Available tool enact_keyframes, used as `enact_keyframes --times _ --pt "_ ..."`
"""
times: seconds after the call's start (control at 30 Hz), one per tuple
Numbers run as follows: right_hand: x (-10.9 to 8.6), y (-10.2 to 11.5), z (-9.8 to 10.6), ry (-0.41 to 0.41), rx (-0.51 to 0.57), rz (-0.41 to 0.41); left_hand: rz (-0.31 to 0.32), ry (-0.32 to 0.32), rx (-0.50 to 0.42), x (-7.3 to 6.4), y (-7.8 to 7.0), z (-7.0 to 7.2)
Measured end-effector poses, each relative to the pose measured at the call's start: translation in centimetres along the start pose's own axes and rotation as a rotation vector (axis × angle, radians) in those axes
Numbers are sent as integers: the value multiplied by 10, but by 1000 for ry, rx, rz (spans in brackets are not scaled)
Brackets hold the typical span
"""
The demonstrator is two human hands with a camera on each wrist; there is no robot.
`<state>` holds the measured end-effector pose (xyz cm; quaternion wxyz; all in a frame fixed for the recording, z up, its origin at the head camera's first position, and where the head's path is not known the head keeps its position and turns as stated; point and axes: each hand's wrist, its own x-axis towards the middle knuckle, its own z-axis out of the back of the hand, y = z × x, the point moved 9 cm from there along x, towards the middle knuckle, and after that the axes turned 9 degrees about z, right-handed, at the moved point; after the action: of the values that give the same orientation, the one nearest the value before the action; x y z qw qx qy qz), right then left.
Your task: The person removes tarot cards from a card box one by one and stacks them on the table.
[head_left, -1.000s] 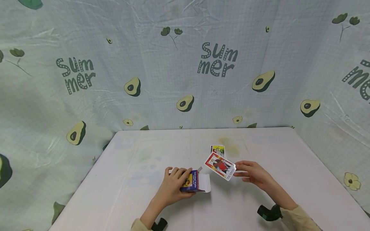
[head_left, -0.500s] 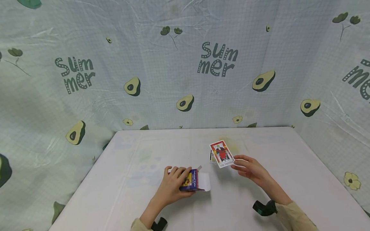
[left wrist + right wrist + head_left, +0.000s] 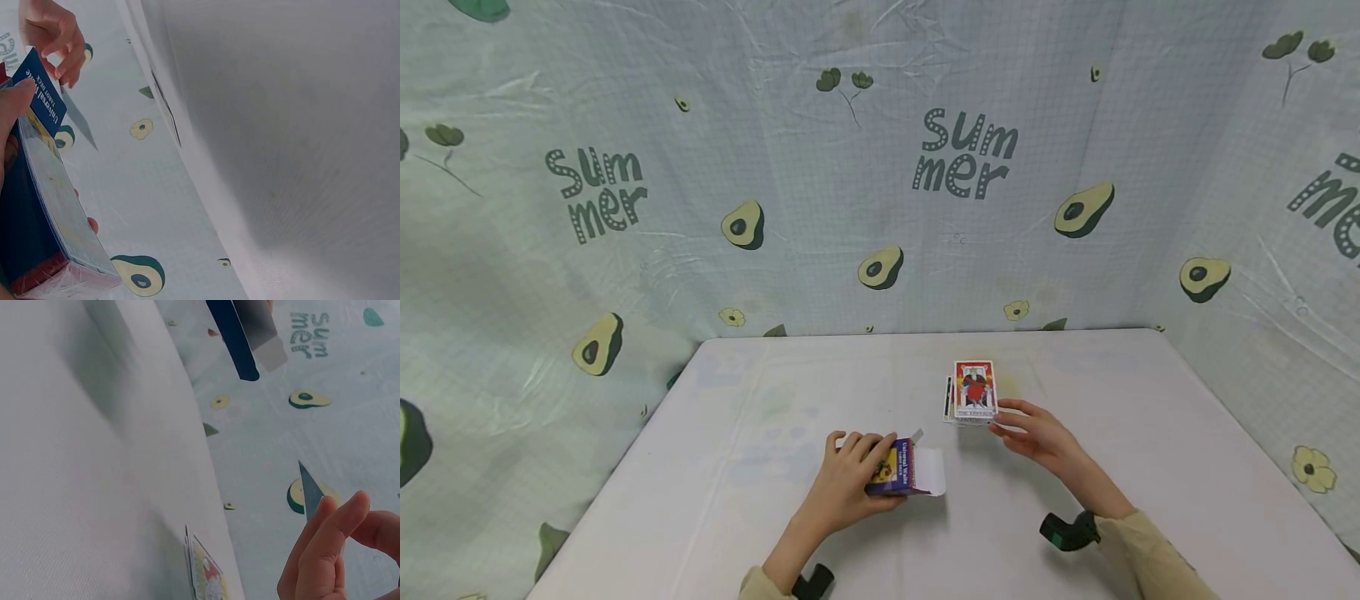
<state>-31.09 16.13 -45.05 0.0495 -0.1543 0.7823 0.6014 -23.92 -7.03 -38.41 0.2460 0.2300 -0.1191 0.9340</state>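
My left hand (image 3: 850, 483) grips a blue and yellow tarot card box (image 3: 895, 468), its open flap (image 3: 930, 472) pointing right. Fingers and thumb wrap the box in the left wrist view, where the lettering "Universal Waite Tarot Deck" shows on it. With its fingertips my right hand (image 3: 1037, 435) pinches the lower right corner of a red-bordered tarot card (image 3: 975, 389), which faces up. This card overlaps a few cards (image 3: 950, 400) lying on the table behind it. In the right wrist view, the pinched card (image 3: 310, 487) stands edge-on above the fingers, and the lying cards (image 3: 207, 569) show below.
The white table (image 3: 737, 517) has its far edge against a hanging curtain (image 3: 820, 167) printed with avocados and lettering. A black wrist camera (image 3: 1070, 531) is strapped at the right sleeve, another (image 3: 814, 582) at the left.
My right hand has moved left and away from me, carrying the card over the lying cards and turning it upright in line with them. My left hand and the box stay in place.
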Motion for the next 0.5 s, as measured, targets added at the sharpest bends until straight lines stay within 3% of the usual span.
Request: enact_keyframes --times 0.5 --pt "26 -14 5 -85 19 -25 3 9 -7 -1 1 0"
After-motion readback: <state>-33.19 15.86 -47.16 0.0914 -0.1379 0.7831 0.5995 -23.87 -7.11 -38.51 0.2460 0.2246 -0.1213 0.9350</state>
